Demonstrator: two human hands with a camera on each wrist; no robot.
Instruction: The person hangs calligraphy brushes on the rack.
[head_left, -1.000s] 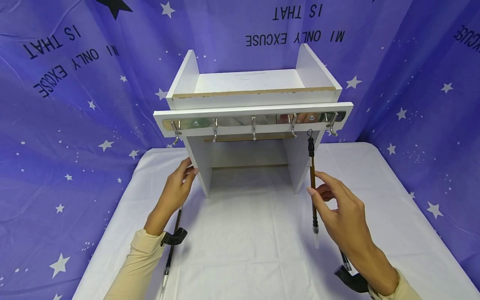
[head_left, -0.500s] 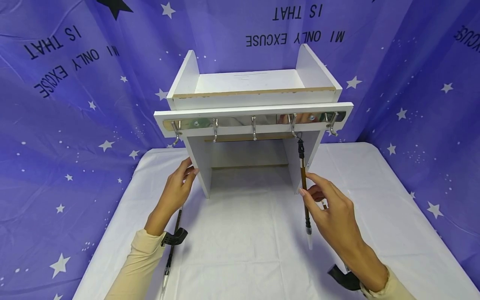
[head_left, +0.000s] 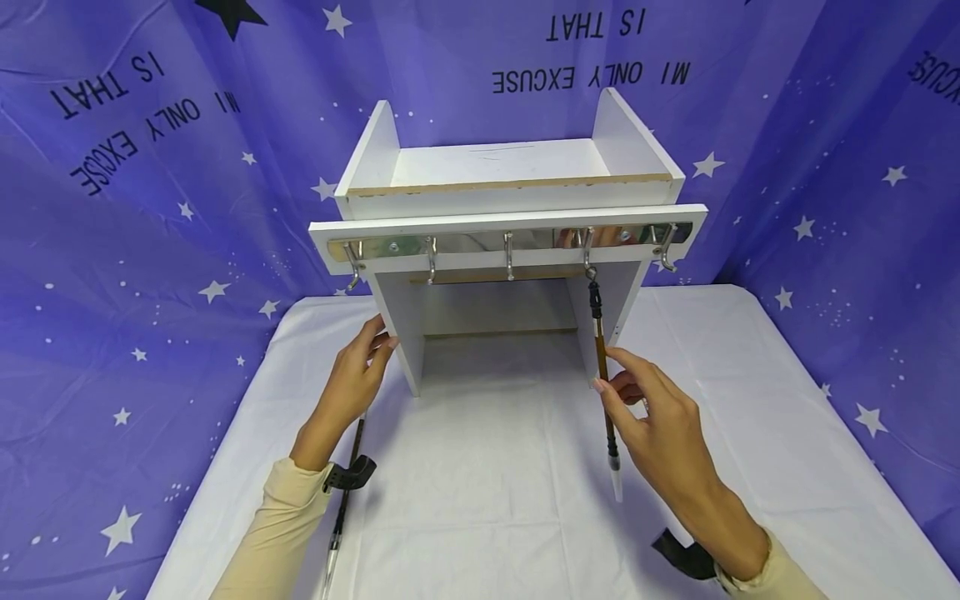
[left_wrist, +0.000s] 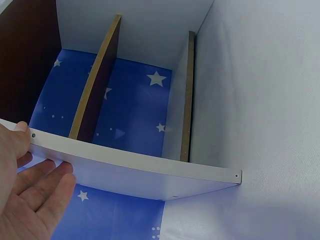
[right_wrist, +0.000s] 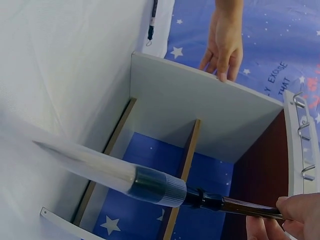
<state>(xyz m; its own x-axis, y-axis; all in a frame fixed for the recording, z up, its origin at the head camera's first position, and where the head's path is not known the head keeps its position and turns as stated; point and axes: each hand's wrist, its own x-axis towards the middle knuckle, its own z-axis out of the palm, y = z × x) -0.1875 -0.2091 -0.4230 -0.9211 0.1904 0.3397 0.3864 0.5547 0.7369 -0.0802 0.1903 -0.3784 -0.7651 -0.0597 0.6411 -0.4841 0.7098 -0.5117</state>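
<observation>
From my seat at the far end, the change I notice is sideways: the slim brown-shafted brush with black fittings and a clear plastic cap has moved leftward along the row of hooks. Its small dark hanging loop now sits at the low end of the fourth curved silver metal hook from the left. For hanging it, I judge that the crucial alignment is reached, though I can't tell whether the loop is actually over the tip (the two overlap in the head view). The brush hangs almost upright, tilted slightly, cap downward, in front of the white wooden shelf unit.

The right hand has the shaft pinched between thumb and forefinger, so those digits are apart only by the brush itself; I see no sign of it being released. The left hand looks unchanged. Its fingers are loosely bent, the thumb on the front edge of the white side panel and the fingers against the outer face, resting there rather than clenching.

A second dark brush with a clear cap lies on the white cloth-covered table, partly hidden by the left wrist's black strap mount.
</observation>
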